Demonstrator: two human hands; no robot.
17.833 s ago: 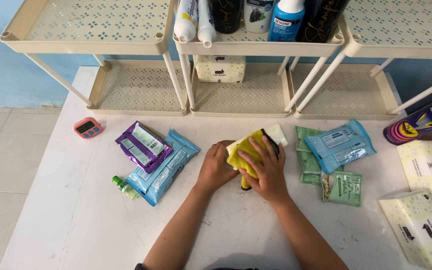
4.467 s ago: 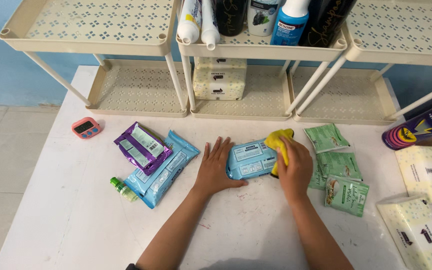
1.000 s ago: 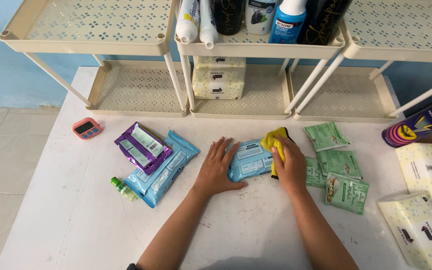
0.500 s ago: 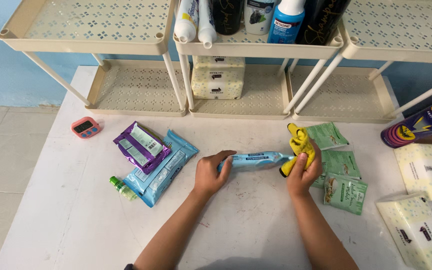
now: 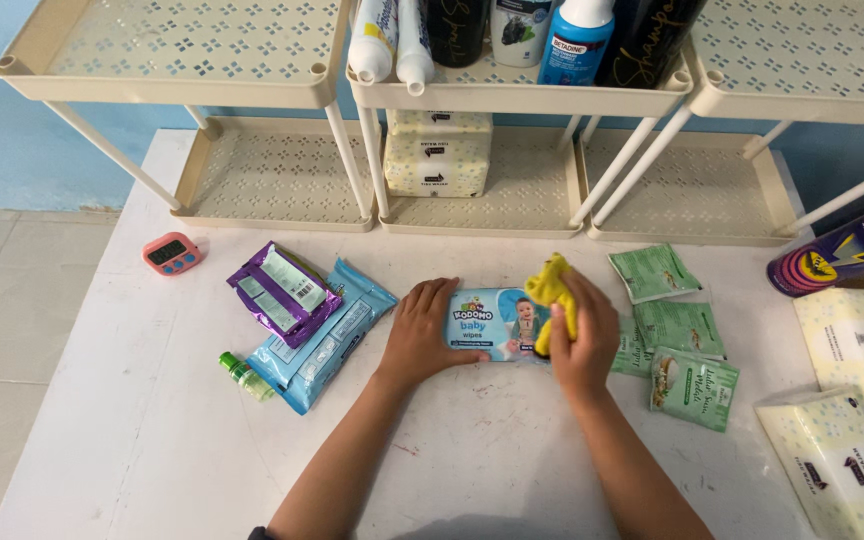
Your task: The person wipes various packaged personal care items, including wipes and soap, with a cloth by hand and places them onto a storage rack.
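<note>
Glossy blue wipes pack (image 5: 492,325) flat under left hand (image 5: 419,335); right hand (image 5: 582,340) fisted on crumpled yellow cloth (image 5: 550,295) at pack's right end

Right hand (image 5: 584,340) presses yellow cloth (image 5: 550,295) onto wipes pack (image 5: 492,325).

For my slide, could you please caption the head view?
Left hand steadies a blue wipes pack on the white table while the right hand presses a yellow cloth onto it.

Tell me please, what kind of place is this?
Probably a home, perhaps a bathroom storage corner: cream tiered racks hold toiletry bottles, with a white table, tiled floor and blue wall.
</note>
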